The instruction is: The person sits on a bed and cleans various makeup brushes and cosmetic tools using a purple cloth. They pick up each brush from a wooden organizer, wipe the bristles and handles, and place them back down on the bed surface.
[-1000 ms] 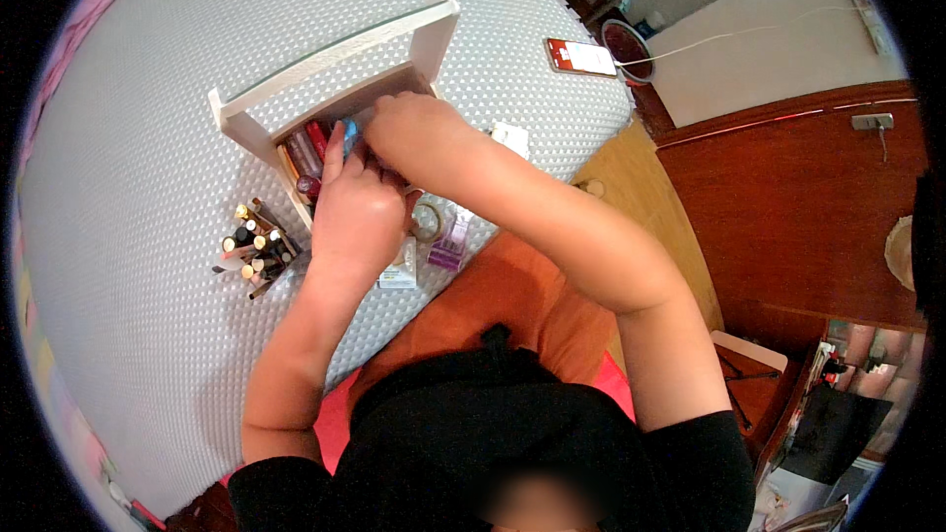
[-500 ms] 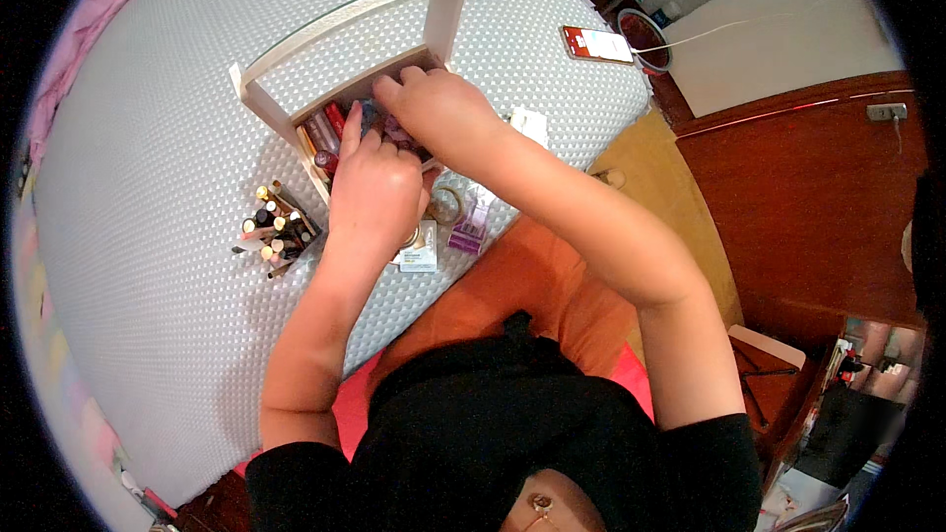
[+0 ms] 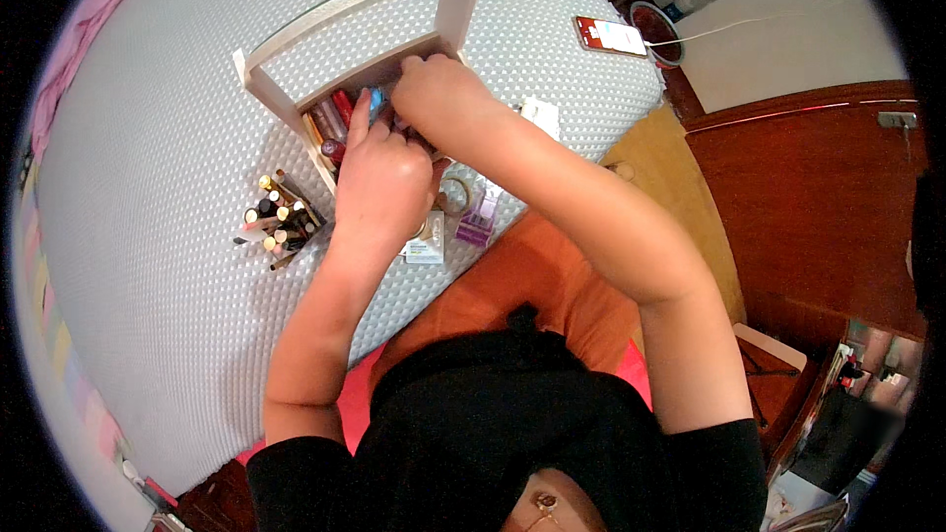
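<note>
A white wooden caddy (image 3: 258, 89) with a tall handle frame stands on the bed, holding several makeup items. Tubes in red (image 3: 342, 103) and pinkish tones line its left part, and a small blue item (image 3: 376, 100) shows near the middle. My left hand (image 3: 384, 182) lies over the near wall, index finger stretched into the caddy and thumb apart; its other fingertips are hidden. Inside the right part, my right hand (image 3: 443, 94) is closed, fingers curled down. Whatever it holds, if anything, is hidden.
Left of the caddy stands a cup of brushes and pencils (image 3: 281, 222). Near my lap lie a round ring-shaped item (image 3: 455, 195), a purple-and-clear case (image 3: 478, 217) and a white packet (image 3: 425, 248). A white tissue-like piece (image 3: 540, 116) and a cabled phone (image 3: 611, 36) lie rightward.
The view has shifted slightly. My right hand has curled its fingers tighter within the caddy. More of the blue item shows beside my left index finger.
</note>
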`<state>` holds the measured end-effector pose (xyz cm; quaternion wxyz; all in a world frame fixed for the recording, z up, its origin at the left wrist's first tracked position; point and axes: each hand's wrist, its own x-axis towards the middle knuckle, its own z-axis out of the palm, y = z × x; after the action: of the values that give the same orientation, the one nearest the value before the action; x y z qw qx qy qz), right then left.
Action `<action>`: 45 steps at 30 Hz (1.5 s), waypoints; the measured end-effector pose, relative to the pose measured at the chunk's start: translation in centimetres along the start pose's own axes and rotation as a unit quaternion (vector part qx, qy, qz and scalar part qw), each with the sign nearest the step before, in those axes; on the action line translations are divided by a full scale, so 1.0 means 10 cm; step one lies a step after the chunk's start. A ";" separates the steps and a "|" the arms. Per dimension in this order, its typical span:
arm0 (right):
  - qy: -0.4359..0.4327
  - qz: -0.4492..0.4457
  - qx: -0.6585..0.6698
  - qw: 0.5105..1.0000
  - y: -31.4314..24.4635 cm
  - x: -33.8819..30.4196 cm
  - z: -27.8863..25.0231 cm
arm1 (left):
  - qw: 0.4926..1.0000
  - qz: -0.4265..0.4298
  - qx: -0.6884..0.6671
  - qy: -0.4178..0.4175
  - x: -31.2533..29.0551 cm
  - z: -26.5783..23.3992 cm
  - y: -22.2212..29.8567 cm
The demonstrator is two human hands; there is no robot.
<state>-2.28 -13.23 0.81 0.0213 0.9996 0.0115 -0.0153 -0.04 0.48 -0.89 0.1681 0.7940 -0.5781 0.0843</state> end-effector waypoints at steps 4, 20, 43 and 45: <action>-0.022 -0.029 0.057 0.998 0.08 -0.01 -0.02 | 1.000 0.000 0.001 0.001 -0.01 -0.01 -0.01; 0.110 -0.031 0.062 0.992 0.06 -0.11 0.20 | 1.000 0.000 0.019 0.015 -0.04 0.03 -0.02; 0.054 -0.039 0.020 0.998 0.15 0.11 0.18 | 1.000 -0.008 -0.014 -0.010 -0.01 -0.03 -0.02; 0.041 -0.035 0.023 0.998 0.13 0.10 0.17 | 1.000 -0.013 -0.014 -0.023 -0.03 0.01 -0.03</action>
<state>-1.34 -14.62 -0.85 -0.0028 0.9986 0.0468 0.0247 0.19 0.80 -1.09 0.1667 0.8006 -0.5729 0.0557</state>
